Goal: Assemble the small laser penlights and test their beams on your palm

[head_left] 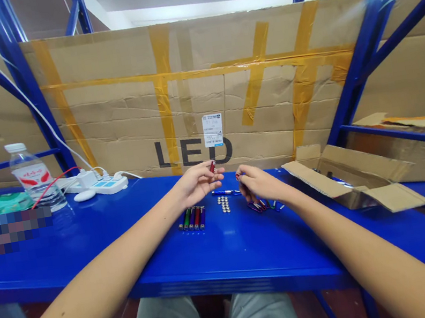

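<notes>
A frame of blue steel shelving encloses this corner, and a cardboard sheet patched with amber packing tape closes off its back, probably so nothing small rolls away behind the bench. The bench itself is glossy blue painted metal, a smooth surface that makes small parts easy to pick out. An opened cardboard box sits at the right with its flaps splayed, within easy reach. Over at the left, a white power strip and a plastic water bottle stand well clear of the working area.

A person leans in with both arms, the left hand and right hand meeting above the middle of the bench. Below them, slim anodised tubes lie parallel in a tidy row, which keeps each colour easy to see (green, red and purple among them). Beside these sit small silver discs, button cells by the look of them, then a blue tube and a loose scatter of short coloured pieces.

The left fingers are closed on a small red tube, holding it upright, and the right fingers pinch a small dark-red piece, mostly hidden by them.
</notes>
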Motion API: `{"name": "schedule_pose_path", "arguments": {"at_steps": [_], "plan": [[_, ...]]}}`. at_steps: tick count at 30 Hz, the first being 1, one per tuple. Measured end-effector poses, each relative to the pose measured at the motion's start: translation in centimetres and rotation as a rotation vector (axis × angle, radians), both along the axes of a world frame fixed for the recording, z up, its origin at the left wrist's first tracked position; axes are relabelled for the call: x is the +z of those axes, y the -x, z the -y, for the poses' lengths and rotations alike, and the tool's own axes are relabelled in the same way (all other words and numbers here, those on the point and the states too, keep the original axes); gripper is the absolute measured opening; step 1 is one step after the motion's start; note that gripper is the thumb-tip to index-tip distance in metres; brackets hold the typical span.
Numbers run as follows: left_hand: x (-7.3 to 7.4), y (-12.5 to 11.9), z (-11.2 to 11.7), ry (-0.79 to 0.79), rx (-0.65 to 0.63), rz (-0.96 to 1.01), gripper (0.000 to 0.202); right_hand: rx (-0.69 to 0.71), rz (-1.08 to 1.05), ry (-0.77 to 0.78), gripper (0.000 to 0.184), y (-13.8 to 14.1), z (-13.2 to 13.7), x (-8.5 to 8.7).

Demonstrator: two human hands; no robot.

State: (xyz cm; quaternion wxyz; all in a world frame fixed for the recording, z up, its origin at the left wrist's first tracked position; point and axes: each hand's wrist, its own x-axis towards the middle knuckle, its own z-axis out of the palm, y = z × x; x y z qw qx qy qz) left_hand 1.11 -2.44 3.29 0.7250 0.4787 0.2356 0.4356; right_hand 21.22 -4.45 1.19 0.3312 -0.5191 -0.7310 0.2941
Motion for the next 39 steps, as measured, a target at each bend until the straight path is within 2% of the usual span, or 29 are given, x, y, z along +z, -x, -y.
{"name": "schedule_pose_path", "arguments": {"at_steps": [3,6,10,14,17,20,24,28,32,39], "plan": [[-0.3,-0.2,0.0,-0.003,-0.055,-0.039,0.027,-0.075,-0.265,0.038,0.007,0.8,-0.5,-0.6],[-0.8,-0.7,-0.1,-0.069,-0.06,-0.137,0.011,-0.068,-0.447,0.059,0.011,1.5,-0.5,-0.8],[-1.6,-1.4,-0.1,-0.19,0.043,-0.341,0.014,-0.041,-0.543,0.062,0.013,2.2,-0.2,-0.8],[-2.1,-1.9,0.3,-0.207,0.009,-0.39,0.015,0.016,-0.584,0.016,0.01,2.3,0.2,-0.6],[-2.2,-1.9,0.5,-0.164,-0.059,-0.347,0.016,0.069,-0.535,-0.015,0.014,2.2,0.4,-0.3],[-2.1,-1.8,0.6,-0.106,-0.131,-0.272,0.009,0.073,-0.41,-0.109,0.024,2.0,0.4,-0.4],[-1.9,-1.6,0.7,-0.069,-0.138,-0.193,0.009,0.093,-0.228,-0.22,0.029,1.6,0.2,-0.8],[-1.9,-1.7,0.6,-0.096,-0.153,-0.171,0.007,0.092,-0.092,-0.358,0.022,1.7,0.1,-1.3],[-2.0,-1.6,0.5,-0.114,-0.2,-0.174,0.004,0.073,-0.046,-0.492,0.016,2.0,0.1,-1.6],[-2.3,-1.5,0.5,-0.12,-0.241,-0.142,0.006,0.07,-0.066,-0.543,0.013,2.2,-0.1,-2.1]]}}
